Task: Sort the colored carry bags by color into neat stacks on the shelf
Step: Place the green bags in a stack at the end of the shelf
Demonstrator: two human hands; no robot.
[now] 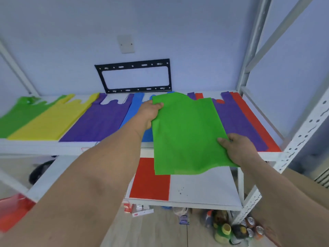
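While both hands pinch the green bag (187,132) at frame centre, left hand (149,113) on its upper left edge and right hand (236,148) on its lower right edge, it hangs over the shelf (44,146). Its long axis runs front to back. The green stack (19,118) lies far left, on the left hand's side, past yellow and purple.

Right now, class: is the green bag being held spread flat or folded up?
Spread flat: the green bag hangs open as one sheet between the left hand and right hand.
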